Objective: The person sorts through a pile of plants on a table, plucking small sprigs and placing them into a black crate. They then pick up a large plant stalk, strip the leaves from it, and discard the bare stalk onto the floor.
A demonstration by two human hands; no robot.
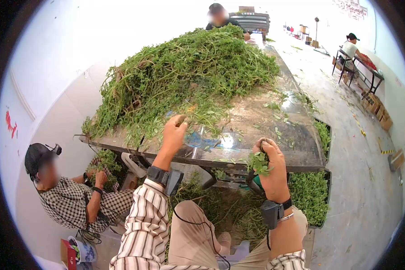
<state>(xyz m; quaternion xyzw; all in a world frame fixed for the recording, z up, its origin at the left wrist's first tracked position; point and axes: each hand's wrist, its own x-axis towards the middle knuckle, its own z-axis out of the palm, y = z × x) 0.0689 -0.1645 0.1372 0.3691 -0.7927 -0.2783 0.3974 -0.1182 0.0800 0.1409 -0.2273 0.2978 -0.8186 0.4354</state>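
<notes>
A small bunch of leafy green sprigs (258,164) is held in my right hand (274,168), its fingers curled round the stems just above the table's near edge. My left hand (172,137) is over the near side of the table (297,150), thumb and fingertips drawn together. Whatever lies between those fingertips, if anything, is too small to make out. Just beyond it begins a large heap of green leafy stems (189,72), tangled and spread across the table. Loose leaves are scattered on the tabletop between my hands.
Crates filled with greens (308,193) stand below the table's right side. More stems (225,211) lie on the floor around my legs. A person (76,193) sits at left handling greens; another person (225,22) is behind the heap. Cardboard boxes (378,110) line the right wall.
</notes>
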